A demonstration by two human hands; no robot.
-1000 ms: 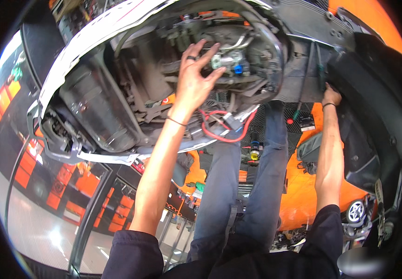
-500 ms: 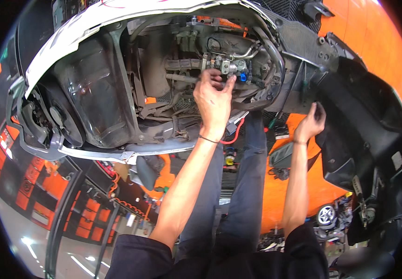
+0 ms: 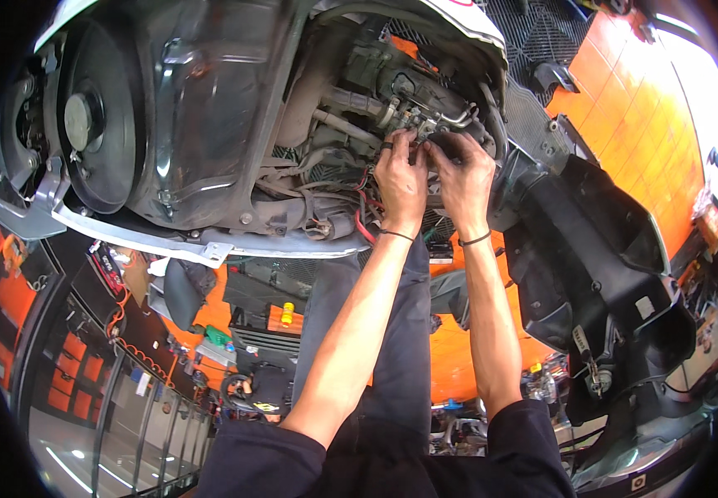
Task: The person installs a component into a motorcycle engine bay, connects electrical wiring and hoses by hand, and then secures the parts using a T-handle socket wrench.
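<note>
A scooter lies opened up before me, its engine and wiring bared. My left hand (image 3: 400, 178) and my right hand (image 3: 461, 170) are side by side, fingertips pinched on a small metal fitting with hoses (image 3: 422, 131) deep among the engine parts. Red wires (image 3: 365, 217) hang just below my left wrist. A dark band circles each wrist. The fingers hide what exactly they grip.
The rear wheel (image 3: 97, 116) and grey engine cover (image 3: 210, 108) fill the left. A loose black body panel (image 3: 600, 249) hangs at the right. Below are my dark-trousered legs, an orange floor (image 3: 459, 357), scattered tools and a black seat part (image 3: 180, 286).
My right hand has left the black panel at the right and joined the left hand on the fitting. The view has swung, bringing the engine closer.
</note>
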